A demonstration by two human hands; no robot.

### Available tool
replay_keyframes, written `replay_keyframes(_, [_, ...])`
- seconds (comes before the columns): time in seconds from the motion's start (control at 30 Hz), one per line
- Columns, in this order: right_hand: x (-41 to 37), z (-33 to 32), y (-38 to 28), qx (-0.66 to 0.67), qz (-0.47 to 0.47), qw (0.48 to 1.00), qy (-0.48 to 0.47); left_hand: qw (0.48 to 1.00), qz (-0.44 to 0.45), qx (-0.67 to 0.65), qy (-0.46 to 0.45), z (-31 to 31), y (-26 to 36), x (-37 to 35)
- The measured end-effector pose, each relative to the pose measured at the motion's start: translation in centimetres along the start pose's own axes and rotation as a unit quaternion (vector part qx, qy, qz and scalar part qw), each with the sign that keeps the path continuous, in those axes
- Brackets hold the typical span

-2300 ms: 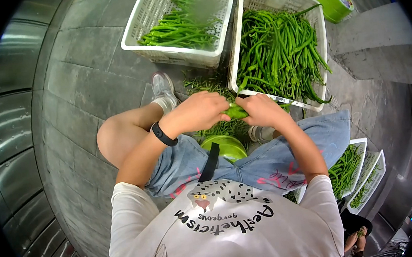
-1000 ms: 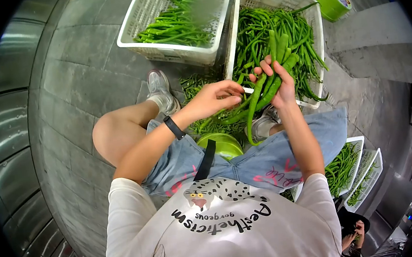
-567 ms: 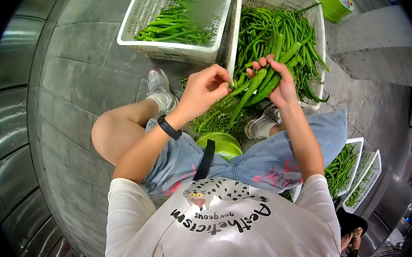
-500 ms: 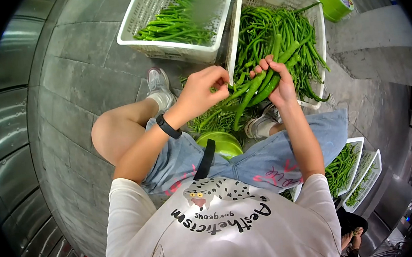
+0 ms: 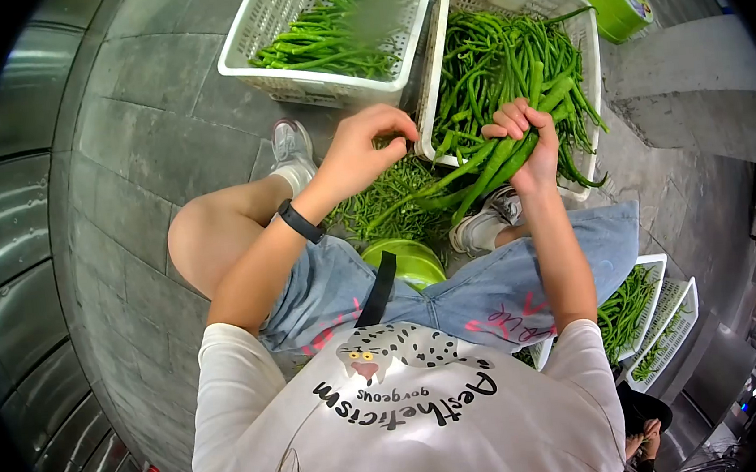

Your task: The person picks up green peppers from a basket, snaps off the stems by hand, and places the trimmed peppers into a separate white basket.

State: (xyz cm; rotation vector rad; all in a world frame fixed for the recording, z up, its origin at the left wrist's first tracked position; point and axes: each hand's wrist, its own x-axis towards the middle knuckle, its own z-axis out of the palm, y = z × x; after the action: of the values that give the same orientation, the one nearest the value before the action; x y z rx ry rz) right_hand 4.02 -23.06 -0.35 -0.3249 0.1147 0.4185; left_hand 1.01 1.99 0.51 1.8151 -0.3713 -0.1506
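Observation:
My right hand (image 5: pixel 527 137) is wrapped round a bunch of long green chili peppers (image 5: pixel 490 177), whose tips point down and to the left. It is over the near edge of a white crate (image 5: pixel 429 115) heaped with more green peppers (image 5: pixel 506 54). To the left of the bunch and apart from it, my left hand (image 5: pixel 368 151) has its thumb and forefinger curled close together. Anything between those fingertips is too small to make out. Below the hands, a pile of small green stems (image 5: pixel 393 203) lies on the floor between my shoes.
Another white crate (image 5: pixel 311 84) with neatly laid peppers stands at the upper left. A green stool (image 5: pixel 403 263) is under me, and a green bucket (image 5: pixel 617 6) stands at the upper right. White baskets (image 5: pixel 660 328) with peppers are at the lower right, near another person's hands (image 5: pixel 645 439).
My left hand has come away from the peppers, slightly up and left. My right hand has shifted a little to the right with the bunch, uncovering more of the stem pile.

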Motion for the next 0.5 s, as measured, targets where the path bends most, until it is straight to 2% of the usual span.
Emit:
replay_keyframes(0.1, [0.0, 0.2, 0.1, -0.024, -0.032, 0.997, 0.069, 0.996, 0.059, 0.050, -0.044, 0.6, 0.8, -0.3])
replay_keyframes(0.13, [0.2, -0.3, 0.1, -0.008, -0.030, 0.997, 0.072, 0.996, 0.005, 0.056, -0.075, 0.9, 1.5, -0.6])
replay_keyframes(0.17, [0.1, -0.5, 0.1, -0.015, -0.030, 0.994, 0.108, 0.995, 0.008, 0.074, -0.066, 1.5, 2.3, -0.9])
replay_keyframes(0.23, [0.1, -0.7, 0.4, -0.028, -0.029, 0.983, 0.178, 0.966, 0.116, 0.231, -0.007, 2.2, 1.6, -1.2])
replay_keyframes(0.33, [-0.1, -1.3, 1.0, -0.001, -0.011, 0.978, 0.208, 0.923, 0.176, 0.341, 0.036, 2.5, 1.3, -1.0])
replay_keyframes(0.43, [-0.2, -0.9, 1.5, 0.017, -0.004, 0.978, 0.208, 0.963, 0.130, 0.236, 0.030, 2.4, 0.8, -0.8])
replay_keyframes(0.5, [-0.1, -0.6, 1.6, 0.035, -0.004, 0.981, 0.192, 0.999, -0.041, 0.029, 0.010, 2.4, 1.0, -0.8])
